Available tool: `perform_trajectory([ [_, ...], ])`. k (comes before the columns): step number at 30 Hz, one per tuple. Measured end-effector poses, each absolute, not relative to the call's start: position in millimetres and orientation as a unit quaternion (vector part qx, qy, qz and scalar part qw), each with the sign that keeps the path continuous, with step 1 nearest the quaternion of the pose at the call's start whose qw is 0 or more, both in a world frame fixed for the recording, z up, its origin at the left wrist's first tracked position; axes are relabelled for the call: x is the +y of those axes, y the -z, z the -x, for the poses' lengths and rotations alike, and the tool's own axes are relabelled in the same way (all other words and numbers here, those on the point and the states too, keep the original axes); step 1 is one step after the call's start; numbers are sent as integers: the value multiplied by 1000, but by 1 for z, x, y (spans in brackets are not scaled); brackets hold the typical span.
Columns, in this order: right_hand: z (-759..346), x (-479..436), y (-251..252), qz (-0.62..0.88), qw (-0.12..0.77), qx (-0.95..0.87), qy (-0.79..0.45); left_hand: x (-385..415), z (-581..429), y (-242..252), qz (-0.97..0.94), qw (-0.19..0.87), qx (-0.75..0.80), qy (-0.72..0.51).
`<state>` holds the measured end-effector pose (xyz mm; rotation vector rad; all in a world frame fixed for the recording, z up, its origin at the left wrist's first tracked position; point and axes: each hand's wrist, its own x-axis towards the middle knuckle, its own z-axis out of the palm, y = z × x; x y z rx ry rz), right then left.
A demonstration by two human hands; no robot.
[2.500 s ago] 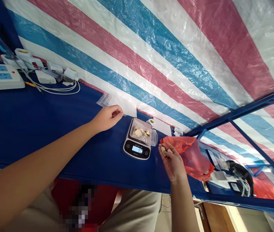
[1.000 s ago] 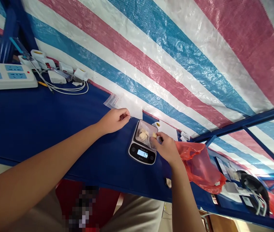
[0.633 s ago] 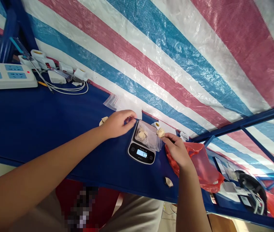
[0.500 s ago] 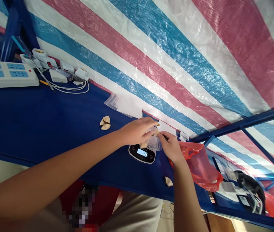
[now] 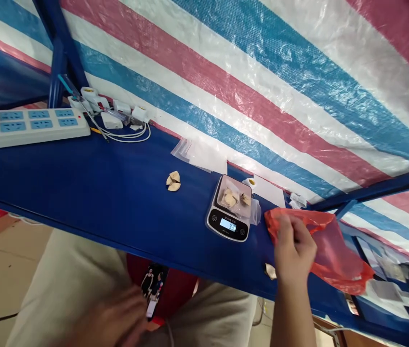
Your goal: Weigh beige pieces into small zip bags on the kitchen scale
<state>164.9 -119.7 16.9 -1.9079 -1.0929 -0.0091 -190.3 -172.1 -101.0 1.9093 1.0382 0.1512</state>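
Hands: the right hand [image 5: 294, 255] sits toward the near right of the blue table [image 5: 117, 202], its fingers bunched against a red plastic bag [image 5: 329, 255]; whether they clench the bag cannot be told. The left hand [image 5: 110, 315] is low at the near edge of the view, blurred and cut off, above beige trousers [image 5: 63, 274]; its grip cannot be told, and nothing shows in it.

Closest piece: a pale folded piece [image 5: 270, 271] lies on the table just left of the right hand, near the table's near edge.

Scale: a digital kitchen scale [image 5: 228, 222] stands on the table between the hands and toward the far edge, well apart from the left hand. Its lit display seems to show a 9 and a 3; any decimal point is too small to tell.

On scale: a clear plastic bag [image 5: 235, 195] lies on the tray, holding two or more pale pieces [image 5: 230, 197].

Left of scale: two more pale pieces [image 5: 173, 180] lie together on bare table, well apart from both hands.

Far edge: a stack of clear bags and white paper [image 5: 199, 155] lies left of the scale, and a white sheet [image 5: 269, 190] lies to its right.

Far left: a white power strip [image 5: 27, 127] with white chargers [image 5: 112, 115].
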Motion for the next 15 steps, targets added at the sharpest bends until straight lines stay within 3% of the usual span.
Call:
perform_trajectory([
  [4, -140, -185, -1, 754, 487, -433, -82, -167, 218, 147, -720, 382, 578, -54],
  [15, -111, -219, 6, 721, 457, -519, -48, -163, 180, 188, -769, 452, 438, 116],
])
